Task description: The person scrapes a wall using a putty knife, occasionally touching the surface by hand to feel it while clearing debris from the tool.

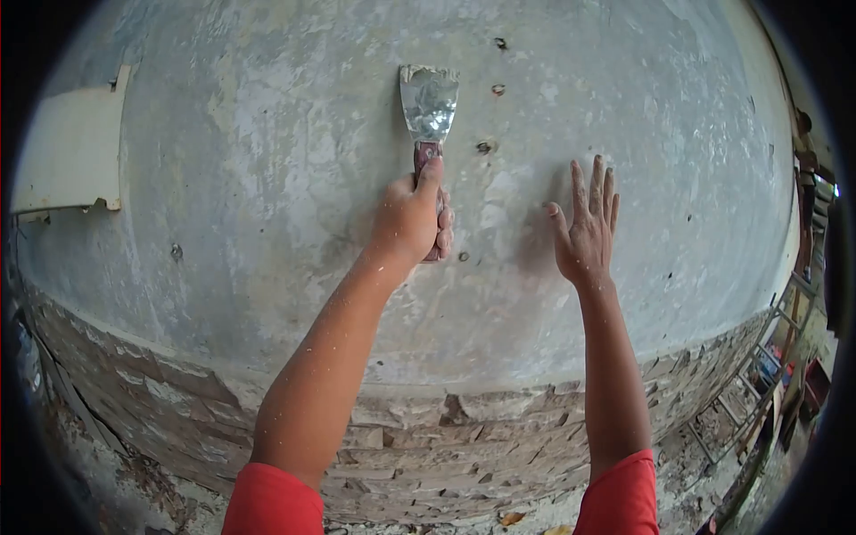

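My left hand (415, 218) is wrapped round the dark reddish handle of a putty knife (431, 102), thumb along the handle. The knife points upward, its wide metal blade against or close over the grey plastered wall (312, 160), with pale residue along the blade's top edge. To the right, my right hand (587, 227) has its fingers stretched upward and apart at the wall, with nothing in it. Dust coats its fingers, and small white flecks dot both forearms. Several small holes, one of them a dark hole (483, 147), mark the wall between knife and right hand.
A cream panel (71, 147) with ragged edges sits on the wall at the left. Rough stone cladding (446, 437) covers the lower wall. At the far right a ladder (758, 374) leans among assorted clutter. Debris and dry leaves lie on the ground below.
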A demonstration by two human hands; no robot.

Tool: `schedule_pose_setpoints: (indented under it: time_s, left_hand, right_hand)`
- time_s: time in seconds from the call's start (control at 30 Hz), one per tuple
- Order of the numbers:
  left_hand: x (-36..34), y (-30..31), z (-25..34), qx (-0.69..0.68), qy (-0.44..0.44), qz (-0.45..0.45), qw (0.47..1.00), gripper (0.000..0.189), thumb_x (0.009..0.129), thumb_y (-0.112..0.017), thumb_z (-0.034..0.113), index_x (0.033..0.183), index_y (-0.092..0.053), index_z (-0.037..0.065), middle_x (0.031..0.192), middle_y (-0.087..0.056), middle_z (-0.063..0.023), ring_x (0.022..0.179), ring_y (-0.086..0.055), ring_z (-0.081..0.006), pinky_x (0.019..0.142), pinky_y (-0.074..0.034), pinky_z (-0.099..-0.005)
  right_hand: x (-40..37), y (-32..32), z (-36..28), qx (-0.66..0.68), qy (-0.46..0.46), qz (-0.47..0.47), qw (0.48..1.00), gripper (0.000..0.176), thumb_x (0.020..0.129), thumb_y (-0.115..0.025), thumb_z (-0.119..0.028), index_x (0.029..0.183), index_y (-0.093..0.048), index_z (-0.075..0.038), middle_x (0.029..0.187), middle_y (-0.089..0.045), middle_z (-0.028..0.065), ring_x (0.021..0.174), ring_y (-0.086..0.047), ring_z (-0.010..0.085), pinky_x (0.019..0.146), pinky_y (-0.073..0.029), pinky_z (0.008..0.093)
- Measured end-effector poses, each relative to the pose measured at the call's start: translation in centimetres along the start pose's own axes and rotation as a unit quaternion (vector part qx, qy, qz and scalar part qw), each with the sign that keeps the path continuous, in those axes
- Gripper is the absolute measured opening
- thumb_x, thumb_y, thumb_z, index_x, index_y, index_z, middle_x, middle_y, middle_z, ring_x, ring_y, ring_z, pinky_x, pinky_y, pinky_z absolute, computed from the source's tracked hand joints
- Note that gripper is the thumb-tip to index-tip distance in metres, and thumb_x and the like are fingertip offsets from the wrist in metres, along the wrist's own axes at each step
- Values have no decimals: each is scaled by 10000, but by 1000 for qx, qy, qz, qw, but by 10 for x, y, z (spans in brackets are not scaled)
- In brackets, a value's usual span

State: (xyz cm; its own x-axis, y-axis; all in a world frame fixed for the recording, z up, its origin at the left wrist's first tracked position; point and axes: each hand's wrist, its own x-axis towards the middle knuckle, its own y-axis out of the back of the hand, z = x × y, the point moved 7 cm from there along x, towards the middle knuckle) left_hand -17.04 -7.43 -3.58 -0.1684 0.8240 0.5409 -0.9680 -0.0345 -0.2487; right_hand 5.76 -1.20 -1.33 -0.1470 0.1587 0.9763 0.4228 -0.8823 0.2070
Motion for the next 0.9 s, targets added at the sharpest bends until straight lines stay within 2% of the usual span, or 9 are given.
schedule_pose_setpoints:
  time_s: [0.13, 0.27, 0.53, 0.6, 0.7, 0.73, 0.8, 0.83, 0.9]
  left_hand:
    - [8, -27, -20, -15, -19, 37, 999, 460, 965, -480, 485, 774, -466, 67, 532, -459, -27, 390, -463, -159, 393, -409, -323]
    - [-55, -42, -99, 10, 63, 33, 997, 446, 974, -463, 473, 809, -460, 59, 565, -488, -51, 400, -481, -179, 406, -430, -350]
    - [-44, -92, -84, -111, 84, 27, 990, 439, 991, -438, 446, 813, -417, 45, 586, -492, -63, 390, -496, -185, 379, -435, -355]
    - [-49, -89, -92, -106, 69, -2, 992, 432, 992, -433, 448, 823, -406, 51, 586, -490, -58, 374, -486, -191, 367, -431, -361]
    - [-50, -89, -83, -33, 28, 26, 999, 451, 996, -429, 439, 817, -504, 32, 610, -521, -50, 491, -541, -169, 485, -450, -325]
    - [-49, -86, -77, 23, -15, 59, 998, 466, 998, -428, 431, 813, -548, 20, 622, -539, -50, 544, -560, -163, 530, -450, -312]
    - [-42, -94, -58, 64, -14, 53, 996, 534, 993, -418, 452, 806, -615, -9, 677, -595, -76, 647, -590, -173, 617, -453, -315]
    - [-35, -99, -56, 86, 0, 31, 996, 566, 988, -407, 474, 807, -617, -20, 702, -611, -95, 659, -600, -194, 627, -459, -332]
    - [-31, -109, -46, 149, -8, -1, 989, 656, 971, -377, 540, 825, -631, -47, 776, -648, -155, 738, -628, -246, 701, -473, -377]
  right_hand:
    - [15, -16, 30, -13, -6, 26, 1000, 654, 902, -476, -513, 1487, -307, -275, 1593, -121, 47, 1468, -53, 298, 1174, -32, 510]
    - [10, -15, 35, 15, -35, 32, 999, 671, 879, -503, -516, 1482, -318, -286, 1594, -97, 72, 1468, -39, 308, 1174, -14, 510]
    - [3, -11, 31, 34, -59, 33, 997, 674, 911, -479, -507, 1494, -301, -218, 1589, -64, 150, 1460, -16, 368, 1156, -28, 533]
    - [-11, -2, 23, 178, -73, -28, 981, 632, 938, -462, -478, 1467, -356, -150, 1578, -93, 183, 1456, -26, 382, 1155, -49, 528]
    - [-54, 29, -14, 501, -128, -197, 833, 581, 975, -434, -427, 1393, -436, -23, 1483, -321, 254, 1347, -377, 358, 1094, -315, 461]
    - [-71, 36, -28, 560, -136, -229, 784, 519, 984, -461, -289, 1422, -388, -21, 1342, -496, 230, 1199, -533, 294, 965, -463, 421]
    - [-89, 52, -52, 648, -206, -217, 701, 513, 960, -469, -110, 1448, -338, -23, 1177, -596, 181, 1015, -611, 228, 789, -537, 333]
    - [-85, 58, -51, 649, -201, -193, 708, 567, 909, -495, -21, 1451, -327, -21, 1057, -631, 136, 837, -618, 161, 660, -528, 263]
    - [-68, 64, -33, 518, -143, -165, 827, 625, 825, -559, 8, 1420, -367, -8, 1049, -653, 186, 766, -666, 252, 674, -527, 334]
